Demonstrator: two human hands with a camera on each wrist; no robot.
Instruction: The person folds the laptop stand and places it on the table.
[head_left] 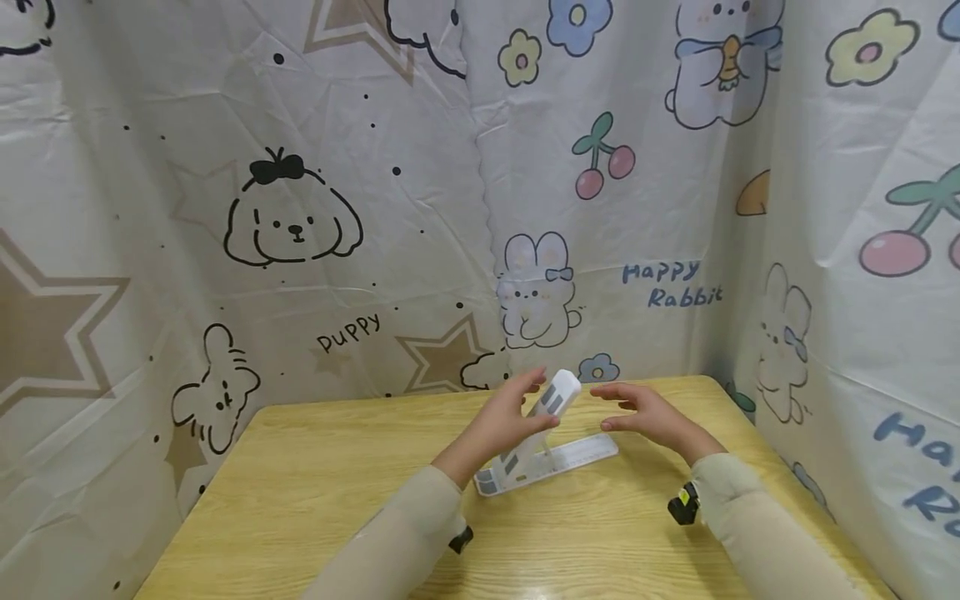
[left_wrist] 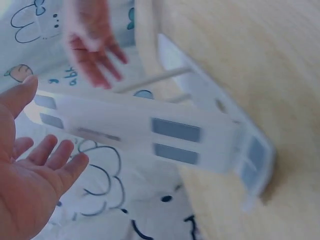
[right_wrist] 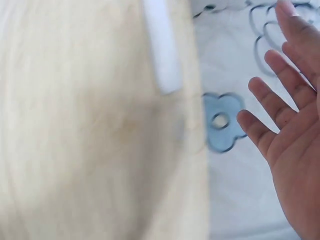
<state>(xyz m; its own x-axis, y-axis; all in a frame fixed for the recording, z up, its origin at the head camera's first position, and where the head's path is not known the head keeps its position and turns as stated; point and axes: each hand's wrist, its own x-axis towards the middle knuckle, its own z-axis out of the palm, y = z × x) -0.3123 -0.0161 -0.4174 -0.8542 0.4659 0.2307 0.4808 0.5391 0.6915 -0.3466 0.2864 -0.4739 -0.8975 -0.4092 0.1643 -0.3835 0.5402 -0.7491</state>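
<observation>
Beige sleeves (head_left: 405,533) lie nearest, over the wooden table (head_left: 315,492). The left hand (head_left: 498,425) and right hand (head_left: 648,414), fingers spread and holding nothing, flank the propped white folding phone stand (head_left: 543,442) mid-table; cartoon-printed curtain (head_left: 300,225) hangs behind.

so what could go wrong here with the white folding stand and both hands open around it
1. The white folding stand has its panel propped up on a thin strut; neither the left hand nor the right hand grips it, so a nudge might fold it flat.
2. It sits near the far edge of the wooden table, so a push could slide it toward the curtain.
</observation>
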